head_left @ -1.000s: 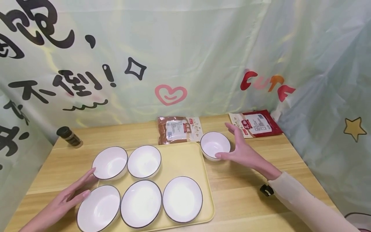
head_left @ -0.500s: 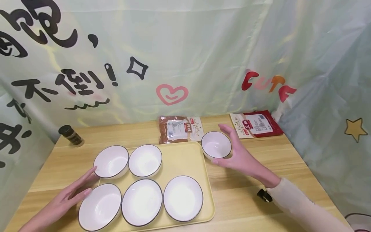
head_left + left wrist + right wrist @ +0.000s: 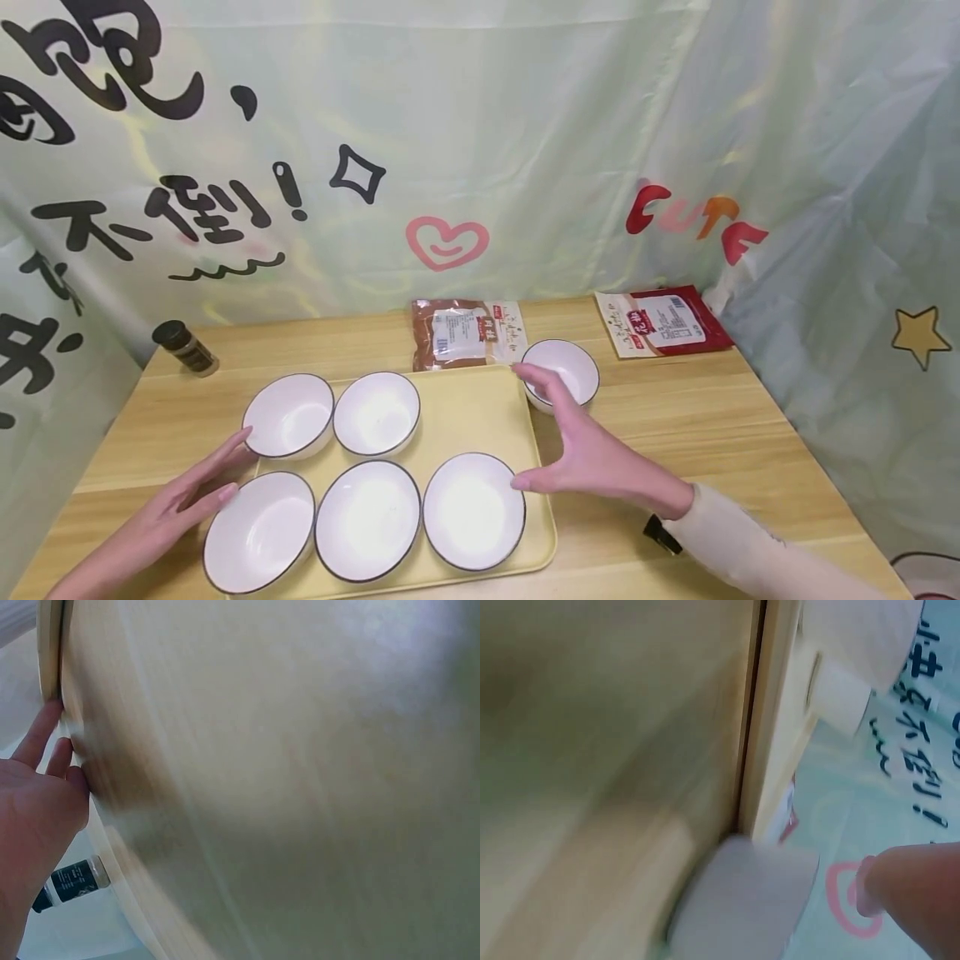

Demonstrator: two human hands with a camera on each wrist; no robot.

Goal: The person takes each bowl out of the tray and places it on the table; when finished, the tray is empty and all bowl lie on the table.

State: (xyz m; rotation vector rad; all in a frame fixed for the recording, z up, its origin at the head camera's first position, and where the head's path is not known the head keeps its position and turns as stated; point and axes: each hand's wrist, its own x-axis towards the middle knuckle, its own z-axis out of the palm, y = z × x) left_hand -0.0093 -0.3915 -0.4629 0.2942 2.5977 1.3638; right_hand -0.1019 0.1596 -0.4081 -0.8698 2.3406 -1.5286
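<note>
Several white bowls with dark rims stand on a yellow tray (image 3: 476, 408) in the head view, among them a front right bowl (image 3: 472, 512), a front left bowl (image 3: 259, 533) and a back left bowl (image 3: 288, 417). My left hand (image 3: 183, 500) lies at the tray's left side by those two left bowls; in the left wrist view a fingertip touches the tray's edge (image 3: 49, 652). Over the tray's right edge is my right hand (image 3: 585, 458), holding nothing, thumb and fingers spread, thumb near the front right bowl's rim. Partly behind its fingers, a smaller bowl (image 3: 570, 362) sits off the tray.
Behind the tray lies a brown spice packet (image 3: 457, 335), with a red packet (image 3: 667, 321) farther right. A dark-capped spice jar (image 3: 186, 347) lies at the back left of the wooden table (image 3: 675, 417). A printed curtain (image 3: 525, 150) hangs behind and at both sides.
My right hand has left the smaller bowl and moved toward the front and left, over the tray's right edge. The left hand and the bowls keep their places.
</note>
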